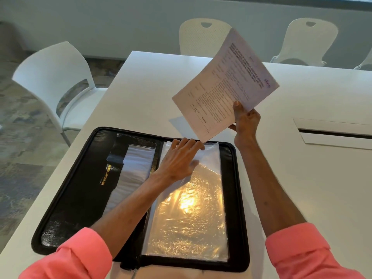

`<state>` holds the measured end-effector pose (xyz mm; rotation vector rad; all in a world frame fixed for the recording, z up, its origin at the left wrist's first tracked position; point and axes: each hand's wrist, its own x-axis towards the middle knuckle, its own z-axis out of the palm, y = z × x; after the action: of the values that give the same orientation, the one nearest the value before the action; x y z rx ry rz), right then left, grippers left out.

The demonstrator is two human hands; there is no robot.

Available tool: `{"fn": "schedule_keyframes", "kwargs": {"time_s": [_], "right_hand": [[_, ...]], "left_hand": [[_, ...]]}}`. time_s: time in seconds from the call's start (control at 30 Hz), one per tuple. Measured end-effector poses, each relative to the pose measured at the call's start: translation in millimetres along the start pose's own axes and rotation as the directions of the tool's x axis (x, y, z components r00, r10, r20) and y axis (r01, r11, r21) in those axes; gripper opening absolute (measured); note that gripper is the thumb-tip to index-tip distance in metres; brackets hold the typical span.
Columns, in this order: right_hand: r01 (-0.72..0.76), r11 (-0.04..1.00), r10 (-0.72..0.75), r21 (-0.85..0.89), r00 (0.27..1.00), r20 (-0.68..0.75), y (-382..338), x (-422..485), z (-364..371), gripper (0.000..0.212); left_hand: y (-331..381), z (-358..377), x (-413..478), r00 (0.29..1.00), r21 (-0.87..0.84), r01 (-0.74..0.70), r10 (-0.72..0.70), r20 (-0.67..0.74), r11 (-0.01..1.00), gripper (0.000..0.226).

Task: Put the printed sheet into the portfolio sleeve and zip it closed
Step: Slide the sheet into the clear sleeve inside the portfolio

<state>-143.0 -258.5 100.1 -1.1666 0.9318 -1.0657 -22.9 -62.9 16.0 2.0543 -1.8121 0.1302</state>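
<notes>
A black zip portfolio (80,198) lies open and flat on the white table. Its right half carries a stack of clear plastic sleeves (189,214) that shine under a light. My left hand (179,158) rests on the top end of the sleeves, fingers spread at their upper edge. My right hand (245,121) holds the printed sheet (225,85) by its lower corner, tilted up in the air above and to the right of the portfolio's top edge. The sheet's lowest corner hangs just above the sleeve's top edge, near my left fingertips.
The white table (302,178) has a cable slot (332,133) at the right. White chairs stand at the left (54,81) and behind the far edge (201,37), (310,41). The portfolio's left half has a pocket (136,170) with gold lettering beside it.
</notes>
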Motion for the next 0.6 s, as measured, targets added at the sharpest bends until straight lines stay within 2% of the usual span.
{"fn": "schedule_keyframes", "kwargs": {"time_s": [0.23,0.37,0.6], "right_hand": [[-0.031,0.999,0.031,-0.016,0.999,0.012,10,7,1,0.018],[-0.057,0.998,0.057,-0.018,0.998,-0.003,14,11,-1,0.026],[0.009,0.996,-0.002,-0.090,0.997,0.071,18,11,-1,0.004]], "left_hand": [[0,3,-7,0.995,-0.160,0.040,-0.053,-0.079,0.986,0.041],[2,5,-3,0.993,-0.194,0.033,-0.053,-0.102,0.981,0.025],[6,8,8,0.987,-0.175,0.070,-0.093,-0.131,0.982,0.020]]}}
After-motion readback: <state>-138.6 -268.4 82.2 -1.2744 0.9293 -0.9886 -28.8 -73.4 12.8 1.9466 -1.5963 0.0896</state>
